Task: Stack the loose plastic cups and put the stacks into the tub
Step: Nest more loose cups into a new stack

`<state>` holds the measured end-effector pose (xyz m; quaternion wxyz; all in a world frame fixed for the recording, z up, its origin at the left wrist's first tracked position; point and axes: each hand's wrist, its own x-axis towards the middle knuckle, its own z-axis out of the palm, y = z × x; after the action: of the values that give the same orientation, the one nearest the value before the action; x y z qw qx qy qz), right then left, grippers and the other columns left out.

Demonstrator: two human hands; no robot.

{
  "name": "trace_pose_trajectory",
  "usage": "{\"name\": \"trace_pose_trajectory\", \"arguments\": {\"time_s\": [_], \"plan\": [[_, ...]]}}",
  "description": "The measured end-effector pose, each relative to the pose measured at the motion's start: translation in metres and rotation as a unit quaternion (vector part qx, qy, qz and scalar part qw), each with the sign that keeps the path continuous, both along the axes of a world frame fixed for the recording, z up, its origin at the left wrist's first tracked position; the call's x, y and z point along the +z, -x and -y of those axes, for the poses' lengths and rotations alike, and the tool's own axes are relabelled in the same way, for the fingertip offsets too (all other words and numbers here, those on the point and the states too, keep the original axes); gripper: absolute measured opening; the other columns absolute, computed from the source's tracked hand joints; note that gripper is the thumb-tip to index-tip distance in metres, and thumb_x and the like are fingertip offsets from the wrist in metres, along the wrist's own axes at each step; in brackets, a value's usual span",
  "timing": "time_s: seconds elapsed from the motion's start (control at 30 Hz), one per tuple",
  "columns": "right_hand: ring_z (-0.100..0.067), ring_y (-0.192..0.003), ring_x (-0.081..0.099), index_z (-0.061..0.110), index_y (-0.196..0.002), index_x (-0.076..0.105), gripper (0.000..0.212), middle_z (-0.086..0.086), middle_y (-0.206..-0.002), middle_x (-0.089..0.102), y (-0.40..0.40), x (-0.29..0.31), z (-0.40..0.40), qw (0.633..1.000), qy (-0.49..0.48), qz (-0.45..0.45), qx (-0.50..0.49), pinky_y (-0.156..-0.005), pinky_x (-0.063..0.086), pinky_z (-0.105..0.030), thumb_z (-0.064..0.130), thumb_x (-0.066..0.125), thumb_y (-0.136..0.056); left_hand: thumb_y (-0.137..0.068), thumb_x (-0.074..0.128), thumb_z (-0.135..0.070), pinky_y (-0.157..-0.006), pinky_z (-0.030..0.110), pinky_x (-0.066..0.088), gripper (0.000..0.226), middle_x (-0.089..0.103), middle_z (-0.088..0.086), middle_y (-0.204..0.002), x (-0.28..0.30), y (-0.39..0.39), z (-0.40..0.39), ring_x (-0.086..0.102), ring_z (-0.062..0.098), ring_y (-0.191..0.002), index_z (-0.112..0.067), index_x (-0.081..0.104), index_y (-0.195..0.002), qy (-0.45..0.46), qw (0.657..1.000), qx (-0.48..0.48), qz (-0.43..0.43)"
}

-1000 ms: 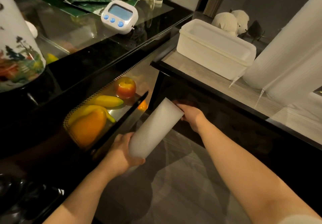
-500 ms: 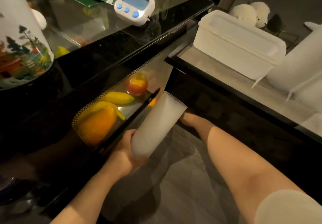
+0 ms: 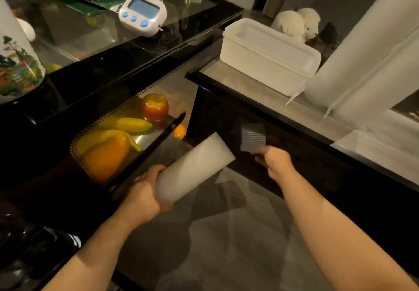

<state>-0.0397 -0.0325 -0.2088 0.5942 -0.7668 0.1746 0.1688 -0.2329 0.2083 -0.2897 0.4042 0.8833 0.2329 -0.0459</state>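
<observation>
Left hand [image 3: 145, 196] wrapped around cup stack [image 3: 195, 168], tilted up and rightward, low above the floor. Right hand [image 3: 275, 162] beside it, pinching a single clear cup [image 3: 253, 137]. Tub [image 3: 268, 56] up on the table [image 3: 244, 91].

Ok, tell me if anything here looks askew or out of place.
The long cup stacks lean tilted over the counter beside the tub rather than lying in it. The left hand holds a stack slanted; the right hand pinches a blurred clear cup. Nothing looks spilled or damaged.
</observation>
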Motion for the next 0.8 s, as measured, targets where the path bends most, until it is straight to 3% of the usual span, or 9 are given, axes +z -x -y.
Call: {"name": "trace_pose_trajectory", "arguments": {"time_s": [0.07, 0.13, 0.2, 0.3, 0.43, 0.63, 0.73, 0.8], "plan": [[-0.017, -0.085, 0.062, 0.017, -0.093, 0.063, 0.013, -0.007, -0.097, 0.066, 0.015, 0.016, 0.016, 0.998, -0.055, 0.009, 0.013, -0.08, 0.052, -0.03, 0.006, 0.055, -0.093, -0.064, 0.09, -0.023, -0.102, 0.046, 0.046, 0.103, 0.047, 0.006, -0.135, 0.009, 0.003, 0.008, 0.047, 0.028, -0.125, -0.028, 0.031, -0.148, -0.022, 1.0, -0.021, 0.001], [-0.017, -0.079, 0.063, 0.014, -0.108, 0.063, 0.019, -0.01, -0.101, 0.071, 0.026, 0.025, 0.03, 0.995, -0.067, 0.018, 0.076, -0.065, 0.052, -0.026, 0.007, 0.06, -0.091, -0.064, 0.089, -0.025, -0.1, 0.044, 0.048, 0.103, 0.048, 0.008, -0.133, 0.017, 0.005, 0.017, 0.05, 0.029, -0.122, -0.031, 0.03, -0.148, -0.036, 0.998, -0.042, -0.007], [-0.018, -0.078, 0.064, 0.015, -0.116, 0.065, 0.026, -0.009, -0.099, 0.073, 0.033, 0.031, 0.043, 0.988, -0.038, 0.028, 0.145, -0.058, 0.051, -0.023, 0.009, 0.061, -0.091, -0.061, 0.089, -0.025, -0.093, 0.04, 0.051, 0.1, 0.054, 0.005, -0.124, 0.021, 0.008, 0.027, 0.053, 0.026, -0.116, -0.033, 0.034, -0.145, -0.033, 0.997, -0.067, 0.008], [-0.018, -0.078, 0.063, 0.021, -0.109, 0.072, 0.024, -0.008, -0.096, 0.075, 0.043, 0.035, 0.061, 0.975, 0.015, 0.043, 0.216, -0.059, 0.049, -0.024, 0.013, 0.068, -0.088, -0.061, 0.089, -0.022, -0.081, 0.032, 0.053, 0.096, 0.05, -0.007, -0.113, 0.026, 0.013, 0.046, 0.053, 0.016, -0.103, -0.033, 0.036, -0.141, -0.008, 0.996, -0.085, 0.025], [-0.015, -0.07, 0.06, 0.026, -0.11, 0.072, 0.025, -0.007, -0.088, 0.075, 0.058, 0.037, 0.087, 0.972, 0.08, 0.064, 0.213, -0.055, 0.047, -0.022, 0.014, 0.068, -0.088, -0.058, 0.088, -0.027, -0.074, 0.02, 0.046, 0.097, 0.054, -0.009, -0.116, 0.028, 0.013, 0.068, 0.054, 0.009, -0.101, -0.032, 0.038, -0.141, -0.01, 0.993, -0.116, 0.037], [-0.016, -0.067, 0.06, 0.03, -0.122, 0.064, 0.03, -0.009, -0.096, 0.071, 0.075, 0.03, 0.114, 0.97, 0.129, 0.066, 0.196, -0.062, 0.047, -0.031, 0.016, 0.052, -0.098, -0.055, 0.085, -0.032, -0.086, 0.033, 0.048, 0.099, 0.055, -0.003, -0.116, 0.038, 0.003, 0.109, 0.052, 0.016, -0.104, -0.031, 0.036, -0.142, -0.032, 0.989, -0.142, 0.028], [-0.014, -0.073, 0.063, 0.031, -0.126, 0.06, 0.029, -0.003, -0.102, 0.07, 0.068, 0.019, 0.135, 0.964, 0.147, 0.064, 0.212, -0.061, 0.048, -0.025, 0.029, 0.049, -0.1, -0.053, 0.088, -0.03, -0.088, 0.036, 0.051, 0.1, 0.058, 0.0, -0.12, 0.036, 0.0, 0.12, 0.054, 0.019, -0.106, -0.027, 0.04, -0.141, -0.031, 0.989, -0.143, 0.031], [-0.015, -0.076, 0.064, 0.024, -0.129, 0.058, 0.032, -0.001, -0.106, 0.068, 0.059, 0.003, 0.152, 0.972, 0.151, 0.063, 0.171, -0.059, 0.049, -0.024, 0.033, 0.05, -0.1, -0.052, 0.088, -0.029, -0.088, 0.037, 0.052, 0.099, 0.059, 0.001, -0.121, 0.033, -0.003, 0.124, 0.055, 0.021, -0.107, -0.027, 0.041, -0.14, -0.037, 0.988, -0.144, 0.035]]}}
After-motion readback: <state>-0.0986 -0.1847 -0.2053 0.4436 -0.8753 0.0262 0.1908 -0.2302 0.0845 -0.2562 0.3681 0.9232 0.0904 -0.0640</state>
